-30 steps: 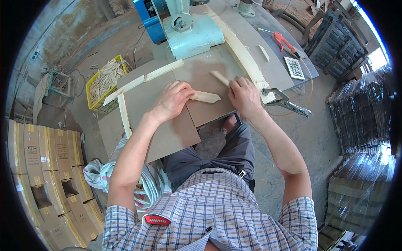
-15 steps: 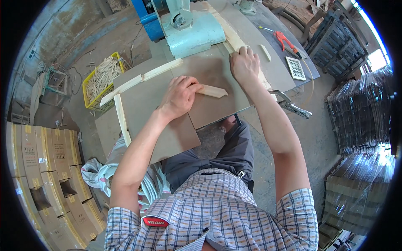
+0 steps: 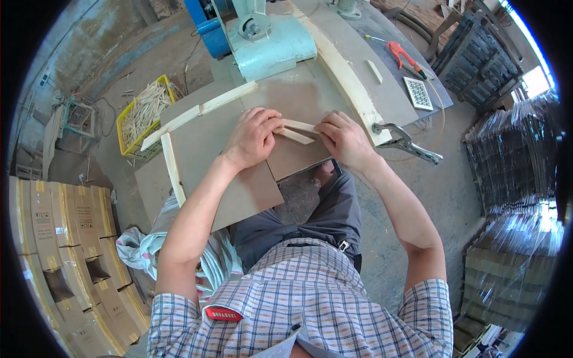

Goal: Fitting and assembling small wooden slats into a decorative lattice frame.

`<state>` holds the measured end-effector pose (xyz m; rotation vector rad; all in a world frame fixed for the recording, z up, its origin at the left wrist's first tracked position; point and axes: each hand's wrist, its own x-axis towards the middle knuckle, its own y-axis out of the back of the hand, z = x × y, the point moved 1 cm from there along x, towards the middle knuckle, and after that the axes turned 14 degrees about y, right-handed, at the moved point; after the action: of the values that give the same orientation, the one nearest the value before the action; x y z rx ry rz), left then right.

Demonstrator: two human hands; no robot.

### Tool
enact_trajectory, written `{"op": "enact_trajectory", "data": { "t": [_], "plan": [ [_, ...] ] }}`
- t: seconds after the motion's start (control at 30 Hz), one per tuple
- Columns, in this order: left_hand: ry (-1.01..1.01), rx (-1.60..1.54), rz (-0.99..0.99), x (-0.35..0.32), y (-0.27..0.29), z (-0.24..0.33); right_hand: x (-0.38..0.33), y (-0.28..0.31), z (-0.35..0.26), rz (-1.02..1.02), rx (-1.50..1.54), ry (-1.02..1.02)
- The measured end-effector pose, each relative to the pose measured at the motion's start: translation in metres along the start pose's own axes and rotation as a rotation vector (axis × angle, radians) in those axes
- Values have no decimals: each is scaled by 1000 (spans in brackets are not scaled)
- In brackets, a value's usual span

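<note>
My left hand is closed round the left ends of two short pale wooden strips, above the brown board. The upper wooden strip runs across to my right hand, whose thumb and fingers pinch its other end. Just below it, the lower wooden strip slants toward me and its cut end is free. The left ends of both strips are hidden in my left fingers. Beyond my right hand lies a long wooden rail, held at its near end by a locking clamp.
A pale green machine housing stands at the table's far side. More wooden strips lie end to end on the left. A yellow crate holds many offcuts. At right are a red-handled air gun and a patterned white tile.
My right hand has left the long rail and come nearer to my left hand. It now grips a strip's end, and two strips show between my hands instead of one.
</note>
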<state>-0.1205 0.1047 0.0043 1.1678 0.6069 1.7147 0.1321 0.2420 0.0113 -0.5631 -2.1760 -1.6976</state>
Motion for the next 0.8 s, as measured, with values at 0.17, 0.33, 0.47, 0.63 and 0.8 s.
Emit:
{"op": "enact_trajectory", "data": {
  "t": [0.17,0.33,0.47,0.63,0.8],
  "plan": [
    [39,-14,-44,-3,5,4,-2,-3,3,57,-226,-104],
    [57,-5,-48,-1,4,5,6,-12,11,57,-224,-82],
    [80,-18,-26,-3,1,0,2,-8,15,29,-453,-166],
    [99,-32,-5,-5,-1,-3,7,1,33,-34,-673,-315],
    [82,17,-28,-8,8,-1,48,-16,72,0,-665,-314]
  ]
}}
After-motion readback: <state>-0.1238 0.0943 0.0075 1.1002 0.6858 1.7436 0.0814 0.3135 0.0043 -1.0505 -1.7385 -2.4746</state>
